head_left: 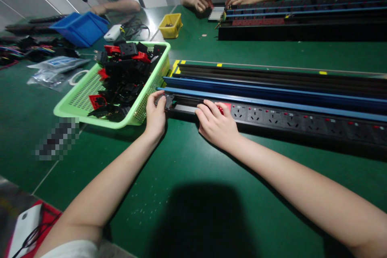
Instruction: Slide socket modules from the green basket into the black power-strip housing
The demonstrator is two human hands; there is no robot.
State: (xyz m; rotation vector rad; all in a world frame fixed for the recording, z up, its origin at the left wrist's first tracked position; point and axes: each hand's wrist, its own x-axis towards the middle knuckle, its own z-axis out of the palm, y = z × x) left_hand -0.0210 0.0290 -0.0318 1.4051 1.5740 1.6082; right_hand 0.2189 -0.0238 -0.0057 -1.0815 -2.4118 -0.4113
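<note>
A long black power strip (pixel 302 129) with a row of sockets lies across the green table. My left hand (pixel 156 115) grips its left end, thumb and fingers closed round a small black piece there. Over the strip's left part rests my right hand (pixel 217 123), fingers bent and together on a red socket module (pixel 226 108), which they partly cover. Between the hands a pale strip of the open channel shows. Blue rails (pixel 272 102) run right behind the power strip. Left of my left hand stands a light green basket (pixel 130 119) of black and red socket parts.
More black rails (pixel 256 73) lie behind the blue ones. A blue bin (pixel 80 28), a yellow bin (pixel 171 26), plastic bags (pixel 56 70) and cables stand farther back. Across the table, a person's hands (pixel 219 1) work at another long strip (pixel 287 30); a second person is at the left.
</note>
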